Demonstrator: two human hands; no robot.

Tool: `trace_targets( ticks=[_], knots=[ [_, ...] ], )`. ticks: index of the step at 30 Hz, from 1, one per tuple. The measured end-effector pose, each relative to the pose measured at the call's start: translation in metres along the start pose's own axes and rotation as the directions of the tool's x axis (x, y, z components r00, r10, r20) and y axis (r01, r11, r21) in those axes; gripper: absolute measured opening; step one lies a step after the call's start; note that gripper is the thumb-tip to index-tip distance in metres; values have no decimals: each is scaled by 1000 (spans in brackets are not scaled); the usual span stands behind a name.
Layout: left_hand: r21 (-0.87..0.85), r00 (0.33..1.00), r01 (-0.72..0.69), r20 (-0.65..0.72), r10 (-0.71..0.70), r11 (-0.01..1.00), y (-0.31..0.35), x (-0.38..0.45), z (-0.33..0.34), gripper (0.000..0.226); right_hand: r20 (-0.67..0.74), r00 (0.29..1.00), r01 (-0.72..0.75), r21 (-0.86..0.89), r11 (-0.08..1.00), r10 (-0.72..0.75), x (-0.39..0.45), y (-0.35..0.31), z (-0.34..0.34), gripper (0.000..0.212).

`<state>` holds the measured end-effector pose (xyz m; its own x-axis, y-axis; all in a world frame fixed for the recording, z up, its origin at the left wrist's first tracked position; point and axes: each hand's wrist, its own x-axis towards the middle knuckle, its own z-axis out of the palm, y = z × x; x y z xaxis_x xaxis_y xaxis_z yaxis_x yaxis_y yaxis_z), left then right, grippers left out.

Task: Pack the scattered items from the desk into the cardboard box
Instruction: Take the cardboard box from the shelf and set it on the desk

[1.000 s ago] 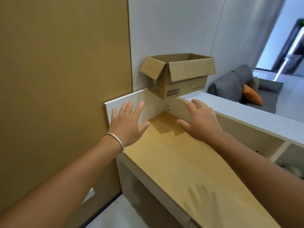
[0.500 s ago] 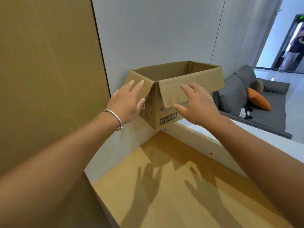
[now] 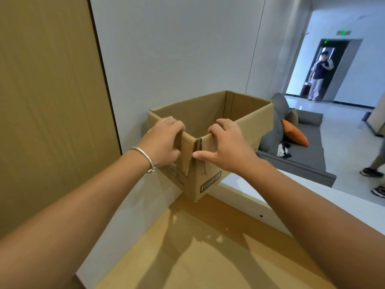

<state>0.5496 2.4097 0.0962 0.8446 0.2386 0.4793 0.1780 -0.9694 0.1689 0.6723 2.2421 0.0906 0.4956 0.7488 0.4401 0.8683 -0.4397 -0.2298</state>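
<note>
Gripping the corrugated cardboard box (image 3: pixel 239 113) rim, left hand (image 3: pixel 164 140) and right hand (image 3: pixel 227 142) curl fingers (image 3: pixel 216 126) over folded-down flaps.

At the centre of the frame you have the cardboard box (image 3: pixel 218 122) perched on the ledge (image 3: pixel 312 197) behind the desk (image 3: pixel 208 257), against the wall (image 3: pixel 177 49). Your left hand (image 3: pixel 164 140) grips the rim left of its near corner, your right hand (image 3: pixel 227 144) the rim right of it. A sofa (image 3: pixel 302 149) lies beyond, at right, with a cushion (image 3: pixel 294 132) on it.
</note>
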Motion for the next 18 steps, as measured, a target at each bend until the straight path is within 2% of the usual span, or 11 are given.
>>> trace_targets(
  ticks=[2, 8, 18],
  knots=[
    [-8, 1000, -20, 18, 20, 1000, 1, -6, -3, 29, -13, 1000, 25, -23, 999, -25, -4, -7, -1, 75],
    [44, 995, -21, 95, 17, 999, 4, -35, -17, 24, 4, 999, 51, -63, 997, -51, -37, -29, -9, 62],
    [11, 998, -60, -10, 60, 998, 74, -119, -34, 25, -47, 999, 26, -31, 999, -28, -143, -48, -50, 57]
  ],
)
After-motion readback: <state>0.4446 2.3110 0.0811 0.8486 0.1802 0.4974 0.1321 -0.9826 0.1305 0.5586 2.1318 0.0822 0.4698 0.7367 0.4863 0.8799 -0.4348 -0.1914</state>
